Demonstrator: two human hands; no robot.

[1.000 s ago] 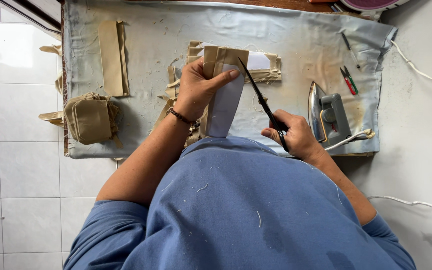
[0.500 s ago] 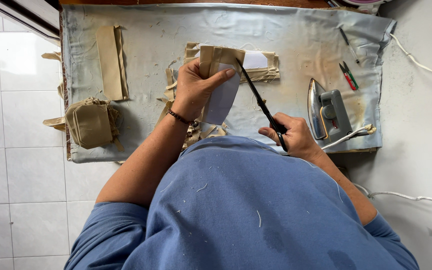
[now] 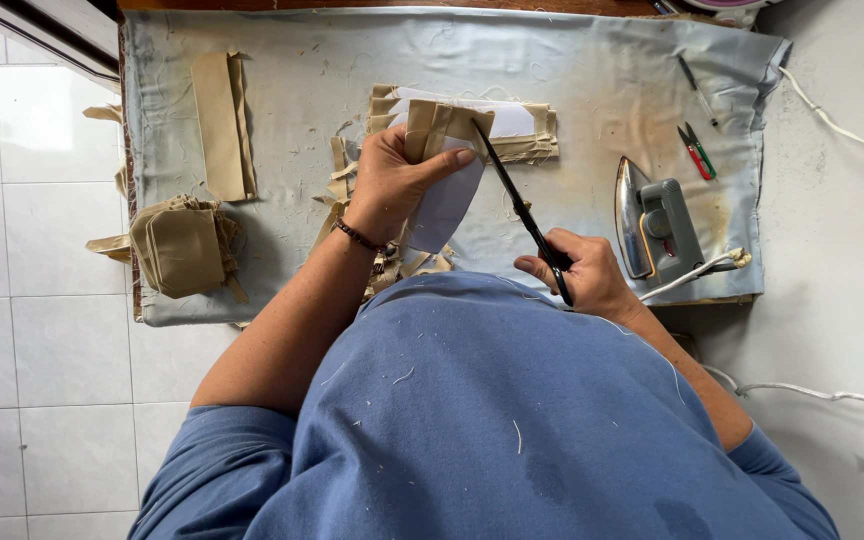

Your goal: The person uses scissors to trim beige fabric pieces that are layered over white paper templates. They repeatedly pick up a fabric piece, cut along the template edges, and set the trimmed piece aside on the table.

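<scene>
1. Your left hand (image 3: 397, 180) is lifted over the middle of the padded board (image 3: 592, 90). Its thumb and fingers are pressed together on a tan fabric piece (image 3: 442, 125) with a white paper pattern (image 3: 447, 200) under it.
2. This held piece is above the board, a little to the left of the centre. The tan edge points to the far side and the white paper hangs toward you.
3. Your right hand (image 3: 577, 275) is closed around the handles of the black scissors (image 3: 517, 205), near the near edge of the board and just above your blue shirt (image 3: 512, 430).
4. The scissor blades point far and left. Their tip touches the right edge of the tan fabric piece, beside your left thumb. I cannot tell how wide the blades are apart.
5. Behind the held piece, a flat stack of tan pieces with white paper (image 3: 517, 125) lies on the board.
6. Narrow tan scraps (image 3: 337, 175) lie just left of your left hand.
7. A grey iron (image 3: 657, 225) stands on the right part of the board, near your right hand, and its white cord goes to the right.
8. Small red and green snips (image 3: 695, 150) lie far from the iron, toward the right corner.
9. At the left edge of the board there is a pile of cut tan pieces (image 3: 180, 245), and a long tan strip (image 3: 220, 125) lies farther away from it.
</scene>
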